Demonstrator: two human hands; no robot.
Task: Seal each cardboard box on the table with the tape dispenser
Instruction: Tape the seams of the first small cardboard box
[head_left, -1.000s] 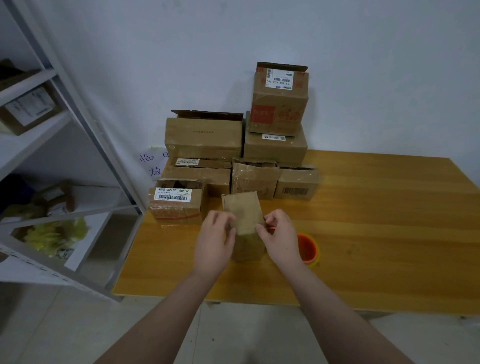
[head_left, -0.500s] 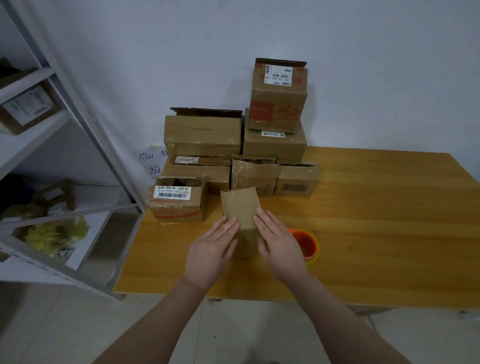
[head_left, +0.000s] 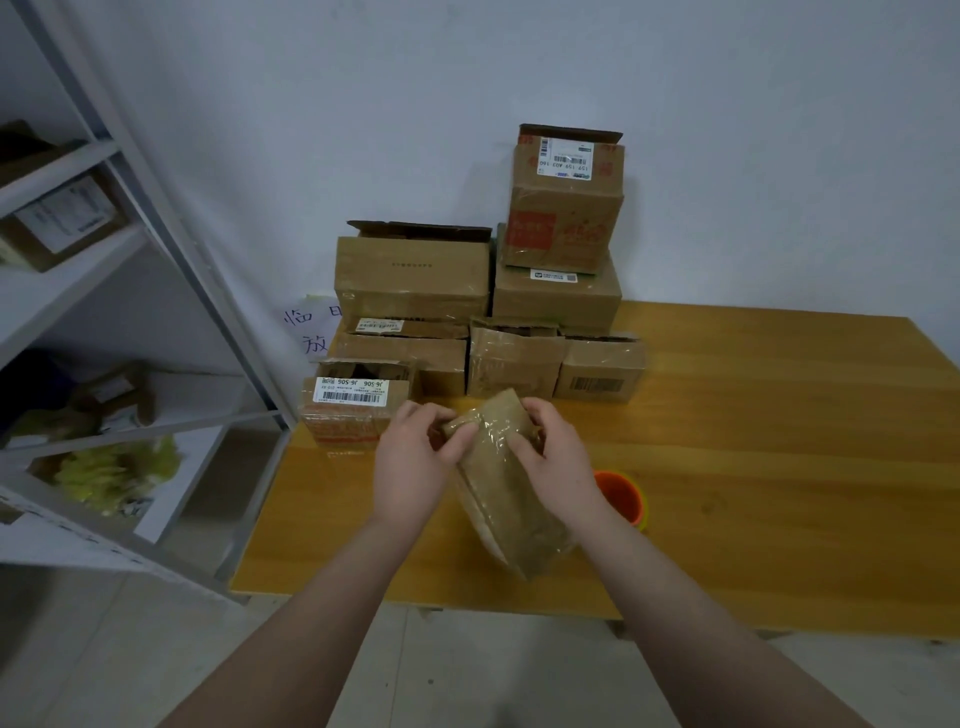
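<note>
- The yellow-brown wooden surface (head_left: 779, 467) carries everything for the job. There is one, pushed into the corner by the pale wall.
- One grey metal shelf rack (head_left: 171, 218) stands to my left, with a few parcels and some yellow stuff on it; it plays no part here.
- The pile of brown cardboard boxes (head_left: 413, 278) is stacked against the wall, I judge to keep working room in front. I count seven, several with flaps up or tops not yet closed, so most of the task looks undone.
- The small brown cardboard box (head_left: 506, 493), just one, is tilted over the near part of the surface between my hands, with glossy clear tape wrinkled across its face. I cannot tell whether its lower end rests down.
- My left hand (head_left: 410, 467) and right hand (head_left: 558, 462) both curl round the box's far end, fingers pinching its two edges, probably to press the tape down there.
- The orange, round tape dispenser (head_left: 618, 496), the only one, sits on the surface just beyond my right wrist, within easy reach.
</note>
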